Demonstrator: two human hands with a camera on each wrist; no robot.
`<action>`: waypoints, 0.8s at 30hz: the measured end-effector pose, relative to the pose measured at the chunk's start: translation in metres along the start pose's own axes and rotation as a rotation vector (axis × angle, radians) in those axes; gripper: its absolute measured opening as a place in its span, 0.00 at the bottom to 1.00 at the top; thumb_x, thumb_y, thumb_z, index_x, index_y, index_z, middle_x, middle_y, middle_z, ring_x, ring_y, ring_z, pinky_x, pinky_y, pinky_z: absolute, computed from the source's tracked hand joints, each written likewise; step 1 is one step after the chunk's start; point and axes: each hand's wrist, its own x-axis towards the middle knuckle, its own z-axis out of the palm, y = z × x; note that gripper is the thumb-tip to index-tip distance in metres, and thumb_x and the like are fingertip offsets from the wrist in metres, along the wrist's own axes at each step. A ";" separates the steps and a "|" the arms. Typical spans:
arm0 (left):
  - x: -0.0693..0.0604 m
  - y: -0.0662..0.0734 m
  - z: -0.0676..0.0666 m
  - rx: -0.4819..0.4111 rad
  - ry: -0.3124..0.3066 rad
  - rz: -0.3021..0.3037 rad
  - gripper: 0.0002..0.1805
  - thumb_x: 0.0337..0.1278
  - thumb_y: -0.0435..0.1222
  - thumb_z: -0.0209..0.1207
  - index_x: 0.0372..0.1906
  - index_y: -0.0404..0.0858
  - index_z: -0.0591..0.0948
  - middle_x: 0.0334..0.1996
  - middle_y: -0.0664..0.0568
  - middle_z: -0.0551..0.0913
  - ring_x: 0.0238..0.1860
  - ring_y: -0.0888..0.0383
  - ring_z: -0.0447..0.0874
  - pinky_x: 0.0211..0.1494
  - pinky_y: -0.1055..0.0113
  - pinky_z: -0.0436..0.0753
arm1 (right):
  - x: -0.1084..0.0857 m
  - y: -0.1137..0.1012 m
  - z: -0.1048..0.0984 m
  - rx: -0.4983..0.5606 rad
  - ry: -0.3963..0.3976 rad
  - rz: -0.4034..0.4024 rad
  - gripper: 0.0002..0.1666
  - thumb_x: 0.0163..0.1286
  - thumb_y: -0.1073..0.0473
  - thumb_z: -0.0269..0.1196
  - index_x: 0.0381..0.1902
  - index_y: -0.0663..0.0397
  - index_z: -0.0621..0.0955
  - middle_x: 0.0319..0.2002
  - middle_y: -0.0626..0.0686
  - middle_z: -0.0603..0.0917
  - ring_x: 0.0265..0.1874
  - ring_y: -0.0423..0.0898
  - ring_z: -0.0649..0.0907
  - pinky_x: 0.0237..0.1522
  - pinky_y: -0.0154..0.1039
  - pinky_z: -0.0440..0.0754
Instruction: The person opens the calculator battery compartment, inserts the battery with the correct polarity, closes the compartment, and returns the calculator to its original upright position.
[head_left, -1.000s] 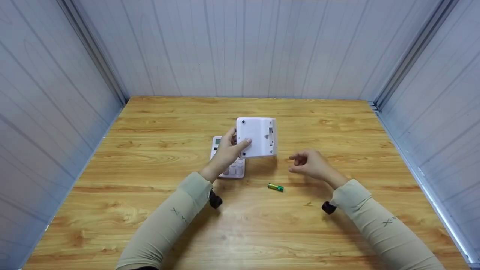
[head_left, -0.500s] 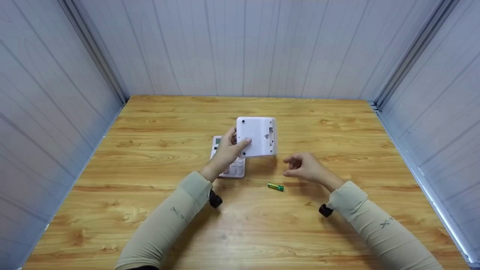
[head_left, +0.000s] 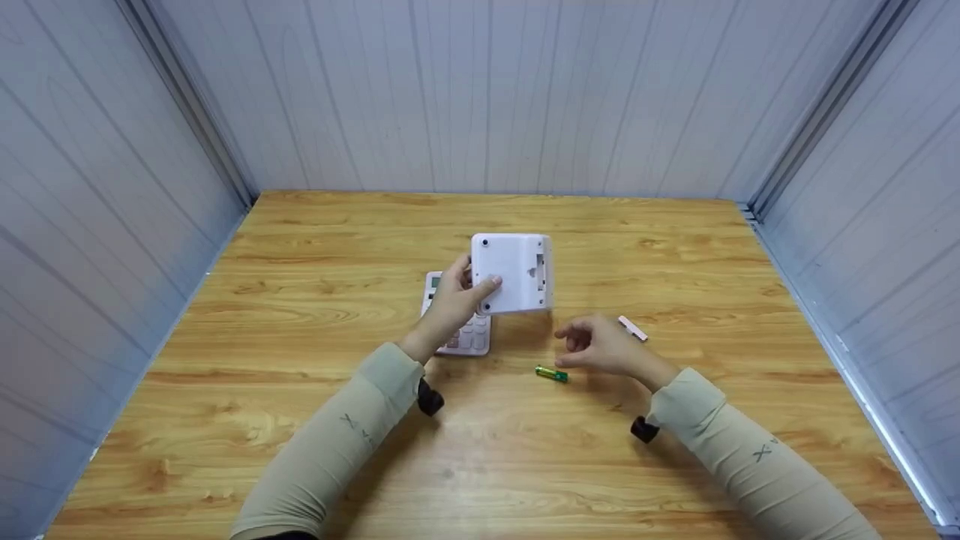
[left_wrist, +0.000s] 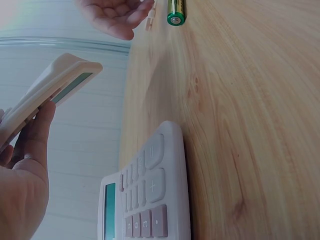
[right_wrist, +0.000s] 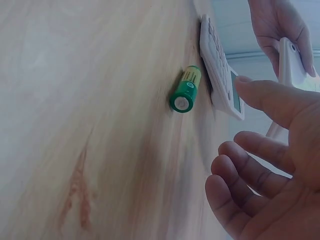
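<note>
Nearest were two beige fabric sleeves (head_left: 330, 450), one on each arm, and two small black box-shaped devices (head_left: 430, 398), one below each wrist. Past them a single green-and-gold cylindrical battery (head_left: 551, 373) lay on its side on the one wood-grain table (head_left: 480, 465), its green end toward the right. Just beside it, apart from it in the right wrist view, was the right hand (head_left: 604, 349), fingers loosely bent and a moderate gap between thumb and forefinger. There were two calculators. One, the pinkish-white lying calculator (head_left: 472, 341), rested face up on the table, partly hidden by the other arm, with raised keys and a green-grey screen (head_left: 436, 283) at its far end. One narrow pink-and-white strip (head_left: 632, 328) lay just beyond the right hand. The left hand (head_left: 454, 300) gripped the second, a pale white plastic held calculator (head_left: 514, 259), thumb across its back. This one was up off the table, its back toward the head camera, rounded at the corners, with dark round feet at the left and an open slot (head_left: 541, 271) along the right end. Farthest stood three whitish panelled walls (head_left: 480, 97).
</note>
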 end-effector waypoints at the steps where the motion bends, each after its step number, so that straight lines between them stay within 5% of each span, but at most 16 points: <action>1: 0.000 0.000 0.000 0.001 0.001 0.001 0.31 0.78 0.29 0.60 0.81 0.36 0.67 0.66 0.34 0.84 0.65 0.39 0.88 0.62 0.53 0.92 | 0.000 -0.001 0.001 0.001 -0.005 0.000 0.26 0.65 0.59 0.80 0.56 0.70 0.86 0.40 0.61 0.89 0.38 0.41 0.82 0.41 0.29 0.82; 24: 0.000 -0.001 -0.001 -0.017 -0.016 0.006 0.32 0.79 0.29 0.59 0.82 0.35 0.65 0.66 0.34 0.84 0.65 0.40 0.88 0.62 0.53 0.92 | 0.003 -0.005 0.021 0.030 -0.088 -0.016 0.17 0.62 0.65 0.81 0.46 0.66 0.88 0.37 0.57 0.89 0.35 0.40 0.82 0.40 0.30 0.83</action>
